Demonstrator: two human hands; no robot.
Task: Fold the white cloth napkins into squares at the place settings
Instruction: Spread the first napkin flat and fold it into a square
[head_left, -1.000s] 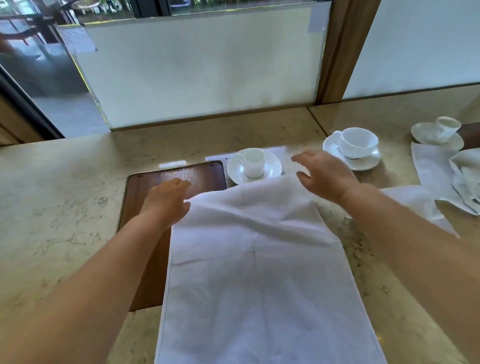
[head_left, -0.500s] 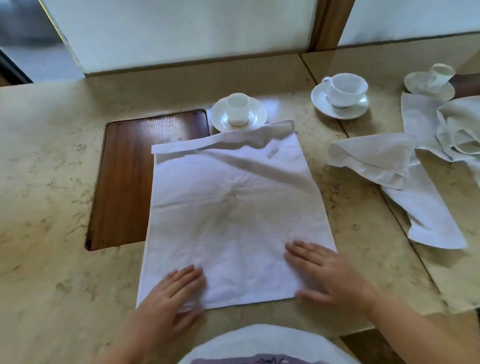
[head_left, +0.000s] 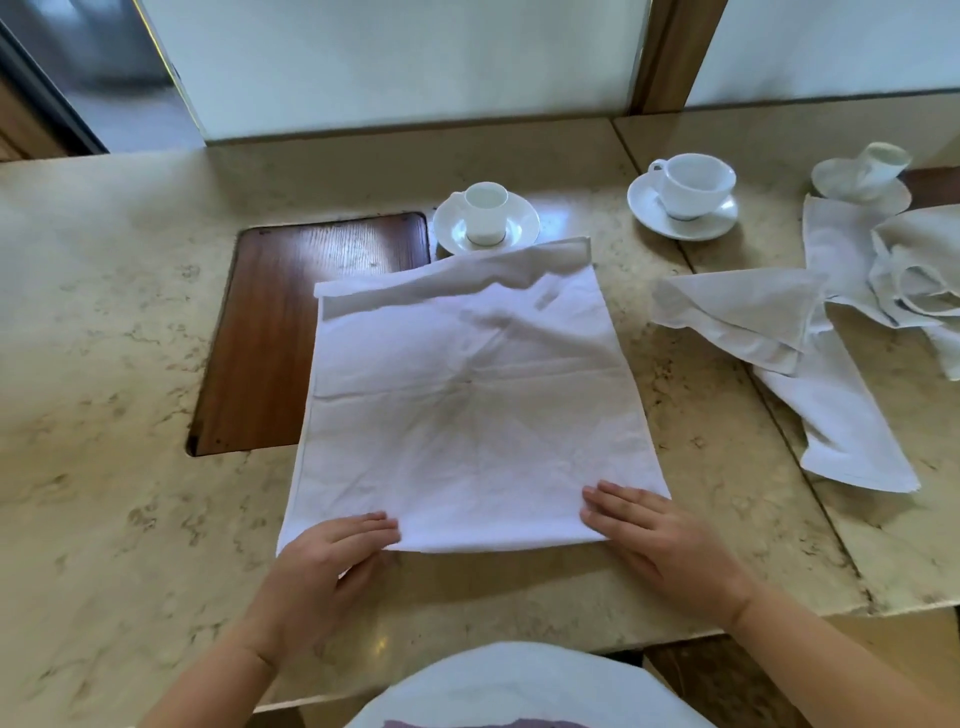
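A white cloth napkin (head_left: 467, 405), folded double, lies flat on the marble counter in front of me. Its far edge is rumpled and partly turned over. My left hand (head_left: 332, 561) grips the near left corner, fingers on top and thumb at the edge. My right hand (head_left: 654, 540) covers the near right corner, fingers lying on the cloth and thumb at its edge. To the right lie a loosely folded napkin (head_left: 769, 332) and a crumpled pile of napkins (head_left: 904, 270).
A small white cup on a saucer (head_left: 485, 221) stands just beyond the napkin's far edge. A larger cup and saucer (head_left: 683, 200) sit at the back right, a third cup and saucer (head_left: 862, 176) further right. A wooden inset panel (head_left: 270, 332) lies under the napkin's left side.
A second ago both hands were at the napkin's far end; they came back to the near edge. Since half a second ago, my left hand slid out to the left corner and my right to the right corner.
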